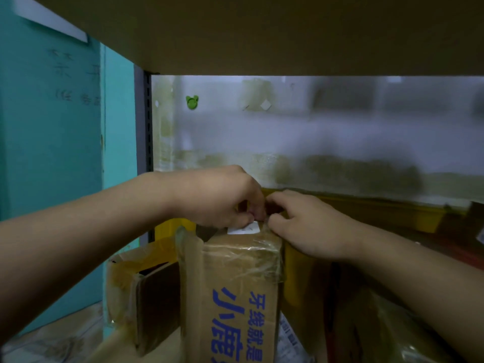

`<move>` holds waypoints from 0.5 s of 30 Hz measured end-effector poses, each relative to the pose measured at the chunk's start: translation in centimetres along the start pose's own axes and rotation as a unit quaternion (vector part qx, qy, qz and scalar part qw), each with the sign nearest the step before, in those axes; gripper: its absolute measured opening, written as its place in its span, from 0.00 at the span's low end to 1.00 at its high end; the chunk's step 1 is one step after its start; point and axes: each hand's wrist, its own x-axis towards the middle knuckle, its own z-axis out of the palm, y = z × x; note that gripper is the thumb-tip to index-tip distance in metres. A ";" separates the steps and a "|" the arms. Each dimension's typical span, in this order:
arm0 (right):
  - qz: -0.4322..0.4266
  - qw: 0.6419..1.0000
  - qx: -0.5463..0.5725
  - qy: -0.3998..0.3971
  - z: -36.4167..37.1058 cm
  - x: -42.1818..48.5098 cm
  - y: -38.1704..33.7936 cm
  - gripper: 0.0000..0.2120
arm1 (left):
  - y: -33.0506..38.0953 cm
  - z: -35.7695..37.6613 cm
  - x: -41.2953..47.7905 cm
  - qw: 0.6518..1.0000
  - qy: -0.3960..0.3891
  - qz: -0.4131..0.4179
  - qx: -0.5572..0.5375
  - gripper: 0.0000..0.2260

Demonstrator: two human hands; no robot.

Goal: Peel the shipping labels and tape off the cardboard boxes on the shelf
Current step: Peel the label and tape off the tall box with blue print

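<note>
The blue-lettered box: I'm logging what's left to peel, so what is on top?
A white label and wrinkled clear tape. The left hand pinches the label's edge; the right hand grips the box top, hiding the rest.

A storeroom, by the look of it: a metal shelf upright (148, 153), taped cardboard boxes (235, 284) (one printed blue), yellow bins (429, 218) behind.

Dim overall, cool teal cast. Brightest zone: white back wall (327, 132), soft, out of focus. Shelf board (262, 32) overhead unlit. Lower right in deep shadow. Glare streaks on clear tape (251, 255) over cardboard box (235, 279). Small white label (244, 228) stands out bright. Wide-angle bending at edges.
</note>
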 end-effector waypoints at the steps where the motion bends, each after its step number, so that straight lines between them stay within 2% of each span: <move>1: 0.001 1.000 0.002 -0.001 0.0 0.0 0.0 0.14 | 0.0 0.0 0.0 1.000 0.000 0.001 0.006 0.08; 15: 0.022 1.000 -0.004 -0.006 0.3 0.2 0.3 0.12 | 1.5 -0.9 1.4 0.994 -0.062 -0.019 0.087 0.03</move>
